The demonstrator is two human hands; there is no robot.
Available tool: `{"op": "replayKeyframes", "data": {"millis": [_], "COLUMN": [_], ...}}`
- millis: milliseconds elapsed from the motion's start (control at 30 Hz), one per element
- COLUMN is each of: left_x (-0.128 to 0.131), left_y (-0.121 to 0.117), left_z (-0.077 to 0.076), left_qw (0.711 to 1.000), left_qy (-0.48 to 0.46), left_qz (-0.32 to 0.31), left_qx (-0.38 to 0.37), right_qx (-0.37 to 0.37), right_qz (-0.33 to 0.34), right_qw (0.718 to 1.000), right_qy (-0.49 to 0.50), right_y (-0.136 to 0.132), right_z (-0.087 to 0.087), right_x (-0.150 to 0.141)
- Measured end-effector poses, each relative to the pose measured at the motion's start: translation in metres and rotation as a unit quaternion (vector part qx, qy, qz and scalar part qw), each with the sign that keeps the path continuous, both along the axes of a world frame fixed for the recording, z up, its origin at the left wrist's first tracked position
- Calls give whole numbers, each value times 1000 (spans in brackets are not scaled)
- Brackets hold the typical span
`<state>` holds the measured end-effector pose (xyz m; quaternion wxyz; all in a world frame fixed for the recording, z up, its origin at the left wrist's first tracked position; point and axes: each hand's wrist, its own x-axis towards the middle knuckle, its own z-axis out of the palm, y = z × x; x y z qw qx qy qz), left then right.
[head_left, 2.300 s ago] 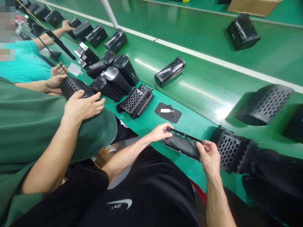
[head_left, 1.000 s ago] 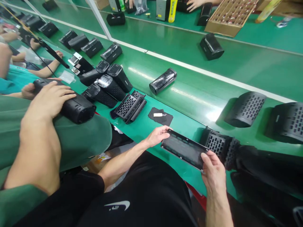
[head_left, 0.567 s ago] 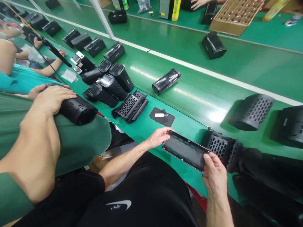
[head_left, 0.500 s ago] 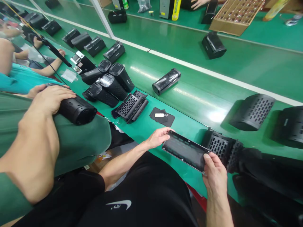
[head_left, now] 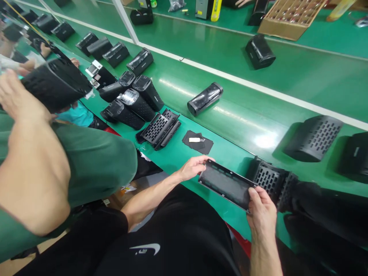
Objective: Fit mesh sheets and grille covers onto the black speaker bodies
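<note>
Between my two hands is a black rectangular speaker panel (head_left: 225, 184), its recessed inner side facing up and covered by a dark mesh sheet. My left hand (head_left: 193, 168) pinches its left end, thumb on top. My right hand (head_left: 261, 205) grips the right end, with the thumb pressed on the inner face. Just beyond the panel lies a small pile of black mesh sheets (head_left: 205, 145) with a pale strip (head_left: 195, 140) on top. Right of the panel stand slotted black grilles (head_left: 267, 177). More perforated panels (head_left: 161, 128) are stacked to the left.
Several black speaker housings (head_left: 139, 103) stand at the left of the green bench. Others, including one slotted housing (head_left: 314, 138), sit on the green belt (head_left: 238, 115). A co-worker in a green shirt (head_left: 97, 157) is close on my left, holding a black housing (head_left: 57, 84). A divided carton (head_left: 290, 19) stands at the back.
The co-worker on the left has raised the black housing. Housings on the belt have shifted slightly rightward. My hands keep almost the same hold on the panel.
</note>
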<state>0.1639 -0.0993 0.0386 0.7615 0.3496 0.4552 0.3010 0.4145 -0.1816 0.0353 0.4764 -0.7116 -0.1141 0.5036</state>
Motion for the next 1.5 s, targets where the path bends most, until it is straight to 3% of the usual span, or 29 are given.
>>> {"op": "replayKeyframes", "data": {"millis": [267,567,767,1233,1500], "left_x": [-4,-2,-2,-4,-3], "left_y": [0,-1,-1,-1,-1], "left_z": [5,4,4,5,2], "left_qw": [998,998,998,999,999], "left_qy": [35,34,34,15,1], "left_qz": [-24,-17,-12,-14,-14], "left_qx": [48,45,54,44,39], "right_qx": [7,14,-14,3,-9], "right_qz": [-2,-6,-22,-15,-46], "right_qw": [1000,1000,1000,1000,999], "right_qy": [3,-8,-1,2,7], "right_y": [-5,-6,-4,-3,1], "right_z": [-7,-15,-10,-3,-2], "right_x": [4,6,4,0,-1]}}
